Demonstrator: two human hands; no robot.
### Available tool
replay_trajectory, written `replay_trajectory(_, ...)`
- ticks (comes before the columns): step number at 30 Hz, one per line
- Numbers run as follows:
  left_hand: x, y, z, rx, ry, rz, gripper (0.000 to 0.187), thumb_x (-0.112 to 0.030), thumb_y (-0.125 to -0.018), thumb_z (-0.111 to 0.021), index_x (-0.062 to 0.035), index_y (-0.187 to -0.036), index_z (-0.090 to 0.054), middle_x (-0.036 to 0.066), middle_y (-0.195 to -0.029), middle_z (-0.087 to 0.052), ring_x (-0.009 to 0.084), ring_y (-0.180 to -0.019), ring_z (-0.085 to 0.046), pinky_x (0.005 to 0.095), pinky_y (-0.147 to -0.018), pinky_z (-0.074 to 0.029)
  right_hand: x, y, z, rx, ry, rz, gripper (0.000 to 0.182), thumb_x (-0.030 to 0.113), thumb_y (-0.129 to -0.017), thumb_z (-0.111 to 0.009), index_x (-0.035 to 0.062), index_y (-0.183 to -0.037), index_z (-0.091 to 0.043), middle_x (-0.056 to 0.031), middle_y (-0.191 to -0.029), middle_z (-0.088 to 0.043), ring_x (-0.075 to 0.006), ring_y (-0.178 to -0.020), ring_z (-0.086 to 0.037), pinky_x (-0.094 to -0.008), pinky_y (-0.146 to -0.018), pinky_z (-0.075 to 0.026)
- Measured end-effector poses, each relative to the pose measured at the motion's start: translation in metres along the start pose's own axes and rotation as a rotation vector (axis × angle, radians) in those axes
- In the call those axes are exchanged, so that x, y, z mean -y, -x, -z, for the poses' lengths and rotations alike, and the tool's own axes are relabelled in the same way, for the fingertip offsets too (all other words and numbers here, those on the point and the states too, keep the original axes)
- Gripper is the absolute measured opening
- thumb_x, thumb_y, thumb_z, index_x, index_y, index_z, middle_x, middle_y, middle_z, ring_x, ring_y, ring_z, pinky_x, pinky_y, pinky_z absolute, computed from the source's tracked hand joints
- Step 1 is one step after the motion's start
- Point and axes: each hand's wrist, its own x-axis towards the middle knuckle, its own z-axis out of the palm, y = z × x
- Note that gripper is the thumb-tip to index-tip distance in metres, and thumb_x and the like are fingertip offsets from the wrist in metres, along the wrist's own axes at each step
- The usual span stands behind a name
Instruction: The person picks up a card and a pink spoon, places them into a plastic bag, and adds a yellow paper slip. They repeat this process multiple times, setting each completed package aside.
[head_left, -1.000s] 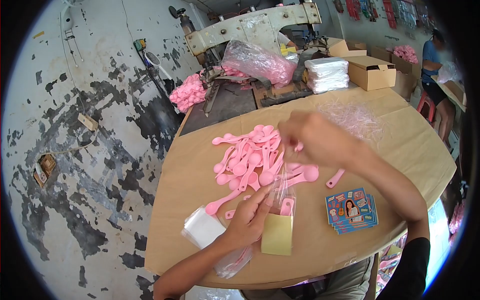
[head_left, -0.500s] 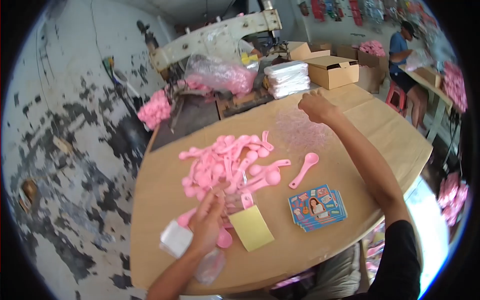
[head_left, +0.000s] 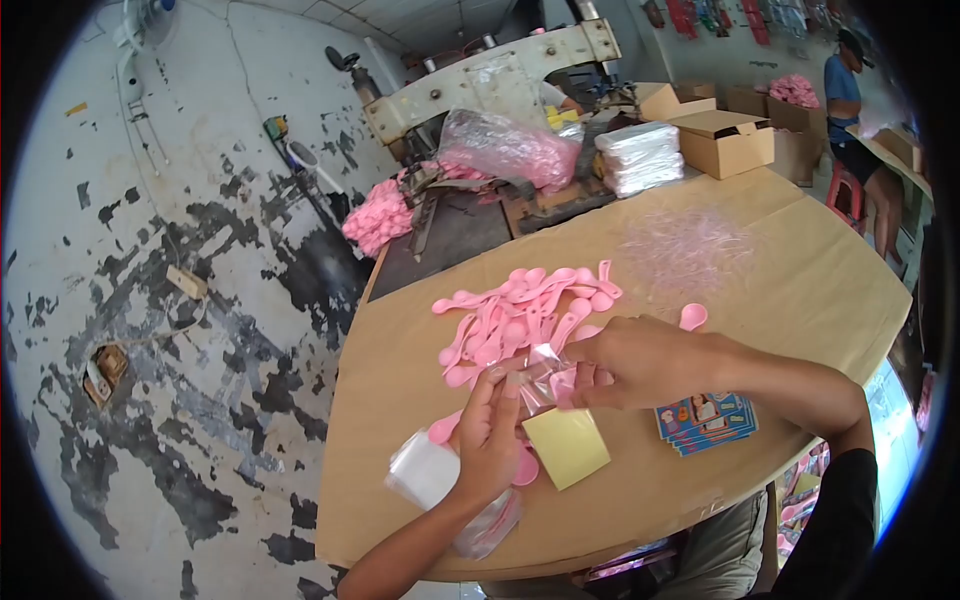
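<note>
My left hand is closed on a clear plastic bag, with its thumb and fingers at the upper part. From the right, my right hand pinches the bag's other side; any smaller thing in its fingers is hidden. A yellow card hangs just below the bag and between the hands. Beyond the hands lies a heap of pink plastic scoops. A lone pink scoop shows partly behind my right hand. Blue printed cards lie stacked under my right forearm.
Empty clear bags lie near my left wrist. Thin pinkish strands are spread at the back right of the table. Packed plastic, a cardboard box and a machine stand behind. Another person works far right.
My right hand has come back from the strands to the bag at my left hand. The camera view has turned left, so the table appears further right.
</note>
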Motion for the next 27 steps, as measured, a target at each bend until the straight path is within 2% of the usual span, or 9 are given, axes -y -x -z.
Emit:
replay_trajectory(1,-0.001,0.001,-0.001,-0.017,0.019,-0.025,0.030,-0.017,-0.105,-0.039,-0.0023,-0.131,-0.045,0.008,-0.117,-0.060,0.0100,-0.091,-0.063,0.0222,-0.076,-0.053,-0.001,-0.005,-0.009,-0.017,-0.042,-0.039,0.037,0.035,-0.094,-0.058,0.0001,-0.105,-0.065,-0.0135,-0.085,-0.070,-0.0273,-0.080,-0.068,-0.0373,-0.074,-0.052)
replay_trajectory(2,-0.006,0.001,-0.003,-0.029,0.039,-0.048,0.030,-0.016,-0.104,-0.040,-0.0024,-0.131,-0.045,0.009,-0.116,-0.060,0.0101,-0.093,-0.063,0.0221,-0.076,-0.052,-0.008,-0.008,-0.016,-0.085,-0.147,0.031,0.033,0.029,-0.092,-0.063,-0.0008,-0.107,-0.065,-0.0126,-0.078,-0.069,-0.0226,-0.072,-0.068,-0.0350,-0.068,-0.052)
replay_trajectory(4,-0.015,0.002,-0.013,-0.077,0.066,-0.118,0.032,-0.015,-0.104,-0.043,-0.0017,-0.133,-0.045,0.010,-0.115,-0.060,0.0104,-0.096,-0.062,0.0222,-0.077,-0.052,0.002,-0.006,-0.015,-0.102,-0.268,0.017,0.031,0.024,-0.092,-0.065,-0.0004,-0.110,-0.065,-0.0111,-0.078,-0.069,-0.0164,-0.072,-0.067,-0.0317,-0.067,-0.051)
replay_trajectory(8,-0.002,0.000,0.004,0.032,0.048,0.080,0.034,-0.019,-0.103,-0.046,0.0012,-0.130,-0.051,0.008,-0.108,-0.062,0.0094,-0.093,-0.062,0.0217,-0.077,-0.051,0.002,-0.012,-0.024,-0.188,-0.415,0.018,0.031,0.014,-0.090,-0.067,0.0014,-0.118,-0.063,-0.0069,-0.078,-0.069,-0.0068,-0.071,-0.062,-0.0266,-0.066,-0.050)
replay_trajectory(10,0.000,-0.005,0.011,0.064,0.202,0.223,0.035,-0.021,-0.103,-0.047,0.0030,-0.129,-0.053,0.006,-0.106,-0.063,0.0085,-0.093,-0.061,0.0216,-0.079,-0.050,-0.007,-0.016,-0.029,-0.220,-0.507,0.025,0.031,0.011,-0.090,-0.067,0.0029,-0.119,-0.063,-0.0056,-0.081,-0.070,-0.0061,-0.071,-0.062,-0.0254,-0.067,-0.050)
replay_trajectory(14,-0.013,-0.002,0.010,0.013,0.095,0.143,0.037,-0.021,-0.103,-0.047,0.0048,-0.129,-0.054,0.006,-0.108,-0.064,0.0056,-0.092,-0.058,0.0213,-0.080,-0.049,-0.016,-0.020,-0.041,-0.301,-0.536,0.083,0.030,0.005,-0.089,-0.066,0.0041,-0.119,-0.063,-0.0034,-0.084,-0.071,-0.0060,-0.072,-0.061,-0.0246,-0.069,-0.050)
replay_trajectory(20,-0.014,-0.001,0.007,0.043,-0.012,0.005,0.038,-0.018,-0.103,-0.046,0.0062,-0.131,-0.052,0.010,-0.118,-0.063,0.0058,-0.094,-0.058,0.0224,-0.082,-0.049,-0.012,-0.016,-0.026,-0.196,-0.423,0.173,0.029,0.001,-0.089,-0.064,0.0035,-0.118,-0.063,-0.0035,-0.087,-0.070,-0.0067,-0.080,-0.063,-0.0258,-0.073,-0.052)
replay_trajectory(23,-0.013,-0.001,0.009,0.081,-0.018,0.053,0.038,-0.017,-0.103,-0.046,0.0067,-0.133,-0.050,0.012,-0.122,-0.062,0.0076,-0.097,-0.059,0.0234,-0.084,-0.049,-0.016,-0.014,-0.028,-0.197,-0.504,0.111,0.024,0.013,-0.090,-0.069,0.0035,-0.112,-0.067,-0.0033,-0.088,-0.069,-0.0069,-0.081,-0.060,-0.0264,-0.075,-0.049)
replay_trajectory(27,-0.017,-0.002,0.012,0.085,-0.025,0.056,0.038,-0.016,-0.103,-0.046,0.0057,-0.134,-0.049,0.013,-0.123,-0.061,0.0099,-0.097,-0.061,0.0252,-0.085,-0.050,-0.002,-0.014,-0.029,-0.210,-0.637,0.063,0.022,0.012,-0.092,-0.066,0.0040,-0.112,-0.068,-0.0038,-0.097,-0.070,-0.0067,-0.089,-0.060,-0.0256,-0.079,-0.050)
